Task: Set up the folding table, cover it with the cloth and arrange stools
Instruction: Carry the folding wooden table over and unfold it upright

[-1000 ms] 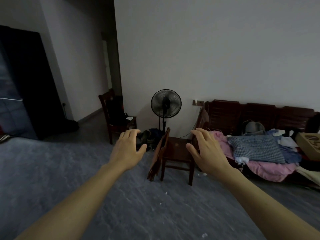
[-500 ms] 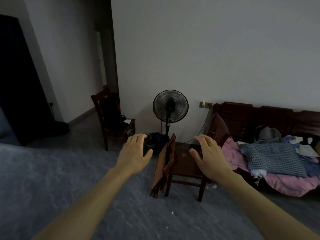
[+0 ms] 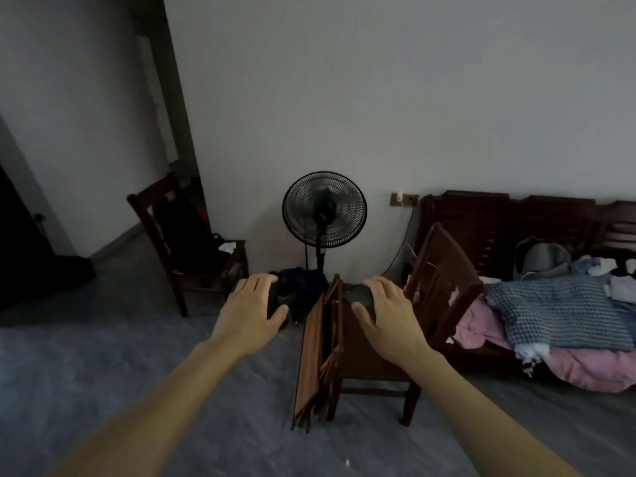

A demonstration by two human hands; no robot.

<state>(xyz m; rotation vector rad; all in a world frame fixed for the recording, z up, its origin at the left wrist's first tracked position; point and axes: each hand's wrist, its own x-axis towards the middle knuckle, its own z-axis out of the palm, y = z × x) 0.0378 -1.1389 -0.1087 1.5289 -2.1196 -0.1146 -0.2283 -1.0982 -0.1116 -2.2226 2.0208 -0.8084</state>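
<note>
now i'm reaching, left hand (image 3: 253, 320) and right hand (image 3: 389, 320) spread wide and empty, aiming to grip the folded table (image 3: 318, 359) by both edges.

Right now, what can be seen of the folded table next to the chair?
The folding table is folded flat and stands on edge on the grey floor, leaning against the left side of a dark wooden chair. It looks like reddish-brown wood, with thin slats or legs tucked between its panels. Neither the left hand nor the right hand touches it; both hover open above.
</note>
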